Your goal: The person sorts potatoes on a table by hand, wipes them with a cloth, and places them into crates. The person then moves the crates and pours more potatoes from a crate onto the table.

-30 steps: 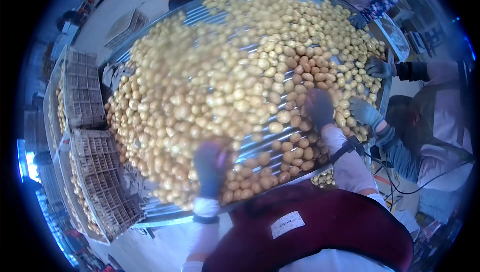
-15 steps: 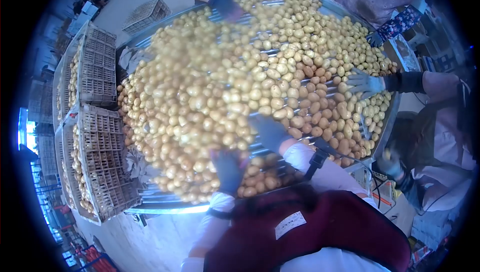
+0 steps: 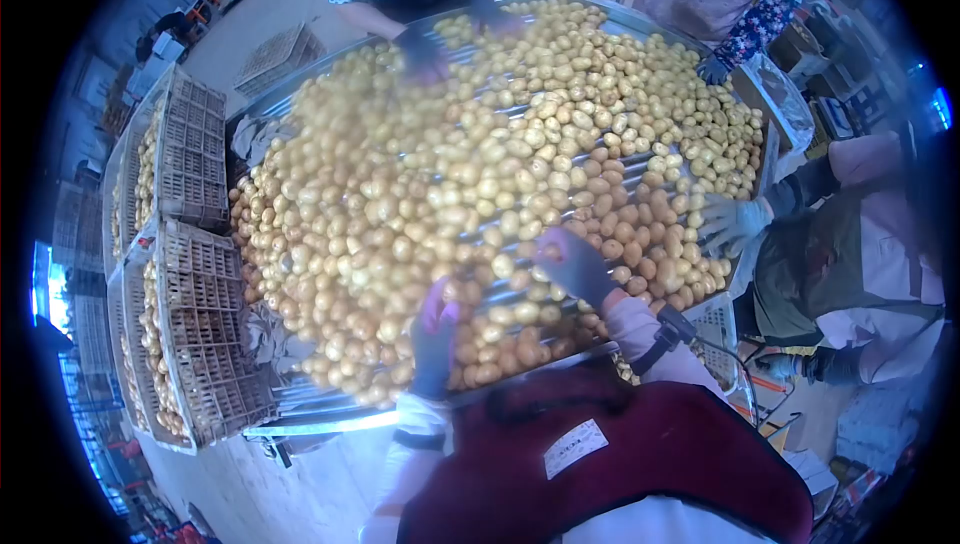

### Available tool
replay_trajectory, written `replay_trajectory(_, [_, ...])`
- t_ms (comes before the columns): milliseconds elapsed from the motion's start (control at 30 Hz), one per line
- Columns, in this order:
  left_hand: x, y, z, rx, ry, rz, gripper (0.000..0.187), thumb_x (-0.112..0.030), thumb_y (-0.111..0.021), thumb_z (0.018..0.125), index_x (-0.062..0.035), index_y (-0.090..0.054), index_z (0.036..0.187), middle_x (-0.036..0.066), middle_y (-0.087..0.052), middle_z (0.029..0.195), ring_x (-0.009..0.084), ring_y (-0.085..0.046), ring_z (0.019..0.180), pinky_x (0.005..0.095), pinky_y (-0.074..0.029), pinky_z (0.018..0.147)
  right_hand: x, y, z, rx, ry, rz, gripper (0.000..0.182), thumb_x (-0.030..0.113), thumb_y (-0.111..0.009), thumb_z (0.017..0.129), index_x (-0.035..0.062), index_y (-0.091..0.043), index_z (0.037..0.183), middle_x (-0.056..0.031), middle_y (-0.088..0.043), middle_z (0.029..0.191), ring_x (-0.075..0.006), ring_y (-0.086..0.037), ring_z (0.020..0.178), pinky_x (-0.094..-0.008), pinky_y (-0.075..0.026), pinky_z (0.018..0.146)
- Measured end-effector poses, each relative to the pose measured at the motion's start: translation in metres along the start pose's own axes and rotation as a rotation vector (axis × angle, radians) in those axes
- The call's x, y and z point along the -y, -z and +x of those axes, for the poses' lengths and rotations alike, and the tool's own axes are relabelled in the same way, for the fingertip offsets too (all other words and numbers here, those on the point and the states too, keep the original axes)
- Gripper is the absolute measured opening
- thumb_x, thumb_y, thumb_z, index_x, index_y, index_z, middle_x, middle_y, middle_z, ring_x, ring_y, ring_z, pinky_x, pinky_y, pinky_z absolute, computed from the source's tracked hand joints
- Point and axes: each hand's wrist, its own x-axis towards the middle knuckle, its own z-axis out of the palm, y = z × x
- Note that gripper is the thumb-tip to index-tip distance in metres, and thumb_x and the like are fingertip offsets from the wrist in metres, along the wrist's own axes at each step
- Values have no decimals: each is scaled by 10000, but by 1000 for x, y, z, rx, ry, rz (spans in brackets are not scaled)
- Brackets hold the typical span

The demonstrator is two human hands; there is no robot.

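Potatoes point(image 3: 370, 234) cover a metal roller table point(image 3: 350, 409) in front of me. My left hand point(image 3: 434, 344), in a grey glove with purple fingertips, is low over the near potatoes. Its fingers curl round a potato point(image 3: 451, 291), partly hidden by the glove. My right hand point(image 3: 578, 266), gloved alike, is further right, above bare rollers point(image 3: 505, 294) and beside darker potatoes point(image 3: 640, 229). Its purple fingers are bent inward and blurred; I cannot tell what lies inside them.
Plastic crates point(image 3: 205, 329) with potatoes stand along the left end. Across the table, a person's gloved hand point(image 3: 422, 54) is among the potatoes. Another gloved hand point(image 3: 735, 224) rests at the right edge, where a person stands close. An empty-looking crate point(image 3: 280, 56) sits on the floor behind.
Both my hands have turned from lying spread over the potatoes to curled fingers; the right has shifted right. The person across has moved their hand left, and a second hand now shows.
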Motion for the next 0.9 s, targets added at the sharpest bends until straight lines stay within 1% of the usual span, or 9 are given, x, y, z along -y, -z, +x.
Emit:
replay_trajectory(133, [5,-8,-1,191,-95,-283,646,-247,-619,991,11,-343,1515,112,-510,1423,219,-491,1323,374,-388,1132,-19,-52,-4,100,130,-720,280,322,-617,941,113,-640,1127,-133,-659,1041,-287,-652,935,-460,-527,750])
replay_trajectory(200, [8,-3,-2,258,-73,-379,670,-261,-632,982,17,-336,1516,115,-506,1428,226,-486,1332,387,-369,1154,-12,-61,-3,220,55,-658,360,348,-602,948,114,-630,1220,-159,-658,1073,-338,-639,1026,-509,-511,826])
replay_trajectory(300, [23,6,-5,295,-142,-336,693,-285,-644,973,20,-336,1514,122,-498,1437,231,-480,1338,396,-351,1169,-38,-60,0,86,202,-482,403,316,-592,956,119,-593,1307,-164,-660,1109,-341,-642,1019,-509,-515,818])
replay_trajectory(333, [21,5,-7,306,-161,-315,694,-293,-638,976,20,-335,1516,124,-495,1441,232,-478,1339,393,-352,1165,-25,-56,-5,-38,162,-367,397,318,-572,984,116,-585,1326,-126,-670,1136,-300,-657,997,-453,-532,811])
replay_trajectory(400, [14,1,-11,296,-198,-262,697,-311,-627,980,21,-332,1519,128,-488,1451,234,-475,1343,388,-355,1159,19,-34,-17,70,-230,209,428,353,-578,975,123,-580,1335,-138,-646,1104,-322,-630,1017,-431,-510,866])
replay_trajectory(500, [4,-20,-13,300,-218,-191,703,-337,-610,987,21,-328,1523,134,-478,1465,236,-469,1349,381,-358,1149,-7,-35,-36,165,15,575,398,333,-586,983,87,-594,1297,-90,-636,1095,-254,-614,1018,-369,-500,904])
replay_trajectory(600, [-7,-49,-14,377,-229,-111,710,-363,-593,994,21,-324,1528,140,-468,1480,239,-464,1354,373,-361,1139,14,-28,-55,254,327,616,370,306,-573,997,75,-589,1286,-73,-643,1123,-216,-617,1023,-350,-517,881])
replay_trajectory(833, [-27,-81,-11,489,-261,75,720,-402,-566,1004,20,-322,1534,148,-450,1501,247,-460,1358,357,-373,1117,-21,4,-145,-90,163,1066,480,362,-575,996,20,-511,1327,-108,-662,1167,-230,-670,856,-315,-536,653])
replay_trajectory(900, [0,-53,7,448,-325,223,708,-377,-583,995,15,-335,1530,140,-456,1485,251,-473,1343,355,-383,1111,-27,38,-175,-2,-80,1893,452,346,-581,997,3,-534,1288,-116,-671,1135,-217,-674,802,-303,-526,593])
